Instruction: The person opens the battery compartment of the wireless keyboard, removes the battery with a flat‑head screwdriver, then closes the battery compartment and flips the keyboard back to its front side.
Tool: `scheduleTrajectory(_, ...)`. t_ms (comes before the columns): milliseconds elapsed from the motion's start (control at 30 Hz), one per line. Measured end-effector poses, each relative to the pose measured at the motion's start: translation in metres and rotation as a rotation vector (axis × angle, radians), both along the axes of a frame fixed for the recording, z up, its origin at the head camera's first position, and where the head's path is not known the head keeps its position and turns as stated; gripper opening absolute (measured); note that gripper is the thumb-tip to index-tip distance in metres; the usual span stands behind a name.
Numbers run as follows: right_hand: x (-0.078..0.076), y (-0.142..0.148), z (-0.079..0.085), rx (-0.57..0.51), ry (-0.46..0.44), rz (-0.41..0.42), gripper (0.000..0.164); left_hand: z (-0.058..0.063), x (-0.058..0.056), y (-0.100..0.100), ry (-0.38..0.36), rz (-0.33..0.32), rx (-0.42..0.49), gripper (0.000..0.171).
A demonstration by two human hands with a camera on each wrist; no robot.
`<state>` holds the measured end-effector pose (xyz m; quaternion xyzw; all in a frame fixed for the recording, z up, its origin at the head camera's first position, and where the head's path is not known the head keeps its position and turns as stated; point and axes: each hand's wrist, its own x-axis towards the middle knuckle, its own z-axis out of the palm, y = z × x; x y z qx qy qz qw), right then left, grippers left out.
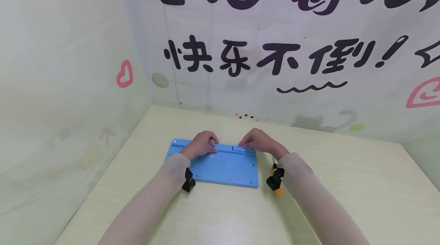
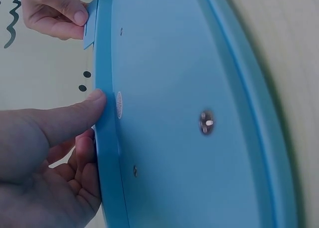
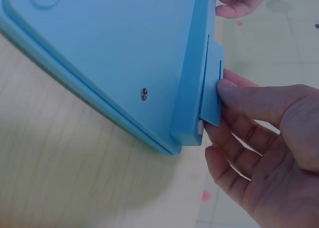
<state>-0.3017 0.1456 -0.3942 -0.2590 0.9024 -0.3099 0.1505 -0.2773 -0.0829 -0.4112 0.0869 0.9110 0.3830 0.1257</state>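
Head view: the blue panel (image 1: 223, 169) lies on the desk (image 1: 350, 184); the left grip (image 1: 202, 144) holds its far edge, the right grip (image 1: 260, 141) pinches a small cover (image 3: 211, 88) near its far right corner.

Blue panel (image 1: 227, 166) | screw-dotted face up | small blue cover (image 3: 211, 88) | angled out from far edge, near right corner

Head camera, farthest off, looked forward and down at desk (image 1: 220, 214) and lettered wall (image 1: 223, 96), left-wrist camera, close over blue panel (image 2: 169, 88), faced past left hand (image 2: 50, 148) toward right hand (image 2: 52, 11), right-wrist camera, likewise close, faced back leftward, slim cover (image 3: 211, 83) appeared in both wrist views
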Motion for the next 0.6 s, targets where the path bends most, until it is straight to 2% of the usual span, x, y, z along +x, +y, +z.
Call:
scheduleTrajectory(233, 0.0007, -0.0014, 0.0008, -0.001, -0.016, -0.002, 0.014, 0.0004, 0.0027, -0.0011, -0.006, 0.007, 0.011, 0.015)
scheduleTrajectory(400, -0.0004, 0.0037, -0.0023, -0.004, -0.007, 0.036, 0.015, 0.0008, 0.0046, 0.0012, -0.010, -0.010, 0.017, 0.014)
scheduleTrajectory(600, -0.0041, 0.0052, -0.0024, -0.038, 0.000, 0.055, 0.015, 0.0029, 0.0036, 0.0016, 0.003, 0.010, 0.007, 0.014)
